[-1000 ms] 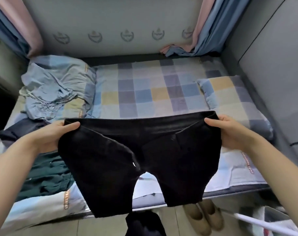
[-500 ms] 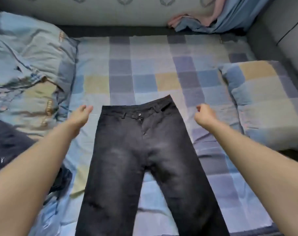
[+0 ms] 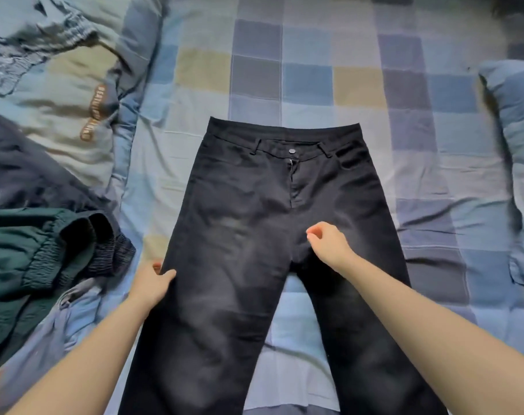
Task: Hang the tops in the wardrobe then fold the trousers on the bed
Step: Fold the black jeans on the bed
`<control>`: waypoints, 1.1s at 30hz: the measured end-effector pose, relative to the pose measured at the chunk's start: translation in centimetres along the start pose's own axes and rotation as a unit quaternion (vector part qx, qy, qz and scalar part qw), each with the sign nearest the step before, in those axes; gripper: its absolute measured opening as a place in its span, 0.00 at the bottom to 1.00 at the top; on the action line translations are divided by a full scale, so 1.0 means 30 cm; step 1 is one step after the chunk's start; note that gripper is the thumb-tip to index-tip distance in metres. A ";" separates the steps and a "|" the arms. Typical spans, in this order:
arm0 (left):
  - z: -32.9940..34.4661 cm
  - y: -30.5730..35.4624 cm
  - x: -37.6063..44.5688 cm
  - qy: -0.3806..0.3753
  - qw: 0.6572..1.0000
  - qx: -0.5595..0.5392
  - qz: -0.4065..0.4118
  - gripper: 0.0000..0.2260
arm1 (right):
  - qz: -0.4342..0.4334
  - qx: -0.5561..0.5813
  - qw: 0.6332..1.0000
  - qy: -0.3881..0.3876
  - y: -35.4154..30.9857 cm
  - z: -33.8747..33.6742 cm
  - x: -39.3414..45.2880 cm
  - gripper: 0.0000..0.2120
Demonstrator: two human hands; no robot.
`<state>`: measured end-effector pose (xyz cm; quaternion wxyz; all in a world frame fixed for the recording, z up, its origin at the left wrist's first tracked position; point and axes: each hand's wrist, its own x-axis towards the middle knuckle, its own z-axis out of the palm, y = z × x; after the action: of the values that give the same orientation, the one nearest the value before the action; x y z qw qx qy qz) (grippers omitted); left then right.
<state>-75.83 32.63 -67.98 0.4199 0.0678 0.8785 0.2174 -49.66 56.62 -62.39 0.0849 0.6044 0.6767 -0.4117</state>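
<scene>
Black trousers (image 3: 272, 235) lie flat, front up, on the checked bed (image 3: 314, 79), waistband away from the person, button fastened and zip partly open. The left hand (image 3: 153, 283) grips the outer edge of the left trouser leg, thumb on top and fingers (image 3: 156, 266) tucked under the cloth. The right hand (image 3: 326, 242) hovers over the crotch area with fingers loosely curled, holding nothing. A dark green garment (image 3: 30, 259) and a navy garment (image 3: 24, 178) lie bunched beside the trousers on the left. A brown printed strip (image 3: 93, 115) on the quilt is unreadable. A pillow (image 3: 518, 163) lies on the right.
</scene>
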 end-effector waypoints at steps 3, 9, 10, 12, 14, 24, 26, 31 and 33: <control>0.017 -0.009 0.047 0.032 0.999 -0.025 0.021 0.10 | -0.062 -0.009 0.998 -0.003 -0.187 0.072 0.116 0.12; 0.061 0.017 0.116 0.007 0.992 -0.110 0.058 0.03 | -0.152 -0.073 0.985 0.029 -0.467 0.139 0.375 0.25; 0.066 -0.011 0.146 -0.001 0.989 -0.133 0.063 0.02 | -0.173 -0.063 0.982 0.036 -0.532 0.180 0.436 0.26; 0.077 -0.026 0.148 -0.030 0.983 -0.166 0.071 0.03 | -0.181 -0.042 0.981 0.058 -0.594 0.183 0.516 0.29; 0.083 -0.060 0.171 -0.035 0.977 -0.197 0.073 0.04 | -0.174 -0.036 0.983 0.048 -0.638 0.228 0.595 0.34; 0.071 -0.060 0.135 -0.033 0.965 -0.208 0.155 0.06 | -0.103 -0.026 0.994 0.007 -0.662 0.261 0.713 0.17; 0.039 -0.033 0.121 -0.020 0.965 -0.209 0.159 0.05 | -0.095 0.048 0.994 0.010 -0.668 0.243 0.707 0.12; -0.068 0.075 0.104 0.043 0.958 -0.187 0.212 0.01 | -0.203 0.043 0.955 0.214 -0.792 0.147 0.659 0.11; -0.099 0.121 0.114 0.058 0.953 -0.186 0.231 0.02 | -0.225 0.080 0.937 0.254 -0.866 0.111 0.644 0.11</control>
<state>-80.53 35.95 -67.18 0.3121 0.1767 0.8058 0.4712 -78.93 70.67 -64.58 -0.2328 0.5256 0.7591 -0.3056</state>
